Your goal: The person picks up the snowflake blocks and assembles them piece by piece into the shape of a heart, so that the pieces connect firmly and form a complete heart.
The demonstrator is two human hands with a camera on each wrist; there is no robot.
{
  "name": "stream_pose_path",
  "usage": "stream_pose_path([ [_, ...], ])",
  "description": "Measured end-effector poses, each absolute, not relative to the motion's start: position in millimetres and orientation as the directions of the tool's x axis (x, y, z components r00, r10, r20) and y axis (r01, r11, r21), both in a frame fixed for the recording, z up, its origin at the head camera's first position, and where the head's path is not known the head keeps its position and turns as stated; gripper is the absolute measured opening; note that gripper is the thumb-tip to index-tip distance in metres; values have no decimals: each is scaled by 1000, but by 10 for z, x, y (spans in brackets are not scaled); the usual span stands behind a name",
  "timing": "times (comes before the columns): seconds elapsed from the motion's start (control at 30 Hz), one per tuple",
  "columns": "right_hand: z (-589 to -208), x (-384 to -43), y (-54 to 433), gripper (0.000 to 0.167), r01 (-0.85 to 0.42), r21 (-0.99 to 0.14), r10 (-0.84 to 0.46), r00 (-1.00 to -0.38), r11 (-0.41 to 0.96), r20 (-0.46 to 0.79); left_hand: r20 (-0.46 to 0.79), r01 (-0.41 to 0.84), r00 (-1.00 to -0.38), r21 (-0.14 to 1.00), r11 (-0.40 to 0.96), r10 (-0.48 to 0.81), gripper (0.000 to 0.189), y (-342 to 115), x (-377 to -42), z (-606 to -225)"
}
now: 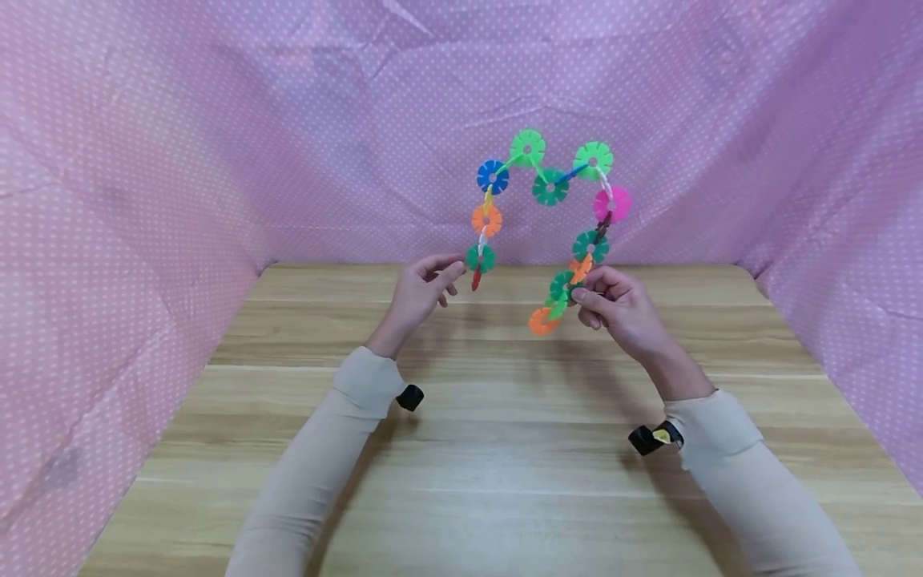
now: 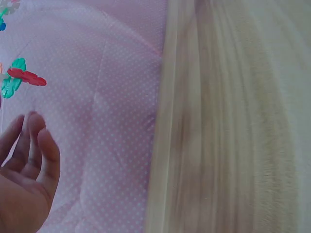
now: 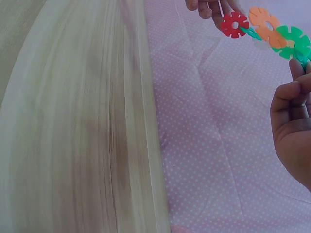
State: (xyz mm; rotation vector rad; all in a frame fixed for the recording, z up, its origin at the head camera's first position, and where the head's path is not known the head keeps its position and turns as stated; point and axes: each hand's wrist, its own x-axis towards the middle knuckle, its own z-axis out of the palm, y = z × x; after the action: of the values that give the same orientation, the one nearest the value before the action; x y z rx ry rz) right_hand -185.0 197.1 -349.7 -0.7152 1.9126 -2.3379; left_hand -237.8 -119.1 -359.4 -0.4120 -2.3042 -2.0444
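Observation:
A chain of slotted plastic snowflake discs [image 1: 551, 187] in several colours is held up in an arch above the table. My left hand [image 1: 425, 290] pinches the edge of a green disc [image 1: 481, 258] at the chain's left end, from which a red disc [image 2: 28, 76] hangs; its other fingers are loosely bent. On the other side, my right hand [image 1: 618, 308] pinches the chain beside another green disc [image 1: 562, 285], between thumb and forefinger. Below that grip dangles an orange disc [image 1: 542, 321]. In the right wrist view the red disc [image 3: 234, 25] appears near the left hand's fingers.
A wood-grain table [image 1: 476, 481] lies under both arms. Pink polka-dot cloth [image 1: 404, 96] hangs behind it and along both sides. A small black camera is strapped at each wrist, the left one [image 1: 410, 397] and the right one [image 1: 646, 439].

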Motion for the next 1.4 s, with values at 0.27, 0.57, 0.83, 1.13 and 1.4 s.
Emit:
stream_pose_path([
  [0.27,-3535,-1861,2017,13,-227,-946,-356,-885,-232,300,206,227,-947,972,61,244,26,-1103,-2406,-3568],
  [0.57,-3584,-1886,2024,23,-227,-956,-327,-903,-187,279,297,306,-942,952,32,158,14,-1020,-2317,-3533],
  [0.83,-3586,-1892,2038,6,-229,-962,-286,-921,-151,264,356,357,-932,934,7,72,14,-986,-2245,-3507],
  [1.13,-3660,-1891,2163,15,-252,-966,-289,-921,-64,259,381,380,-924,924,-37,21,15,-970,-2197,-3461],
  [1.4,-3809,-1842,2133,32,-182,-978,-408,-905,104,125,404,405,-914,911,-83,-29,10,-954,-2179,-3472],
])
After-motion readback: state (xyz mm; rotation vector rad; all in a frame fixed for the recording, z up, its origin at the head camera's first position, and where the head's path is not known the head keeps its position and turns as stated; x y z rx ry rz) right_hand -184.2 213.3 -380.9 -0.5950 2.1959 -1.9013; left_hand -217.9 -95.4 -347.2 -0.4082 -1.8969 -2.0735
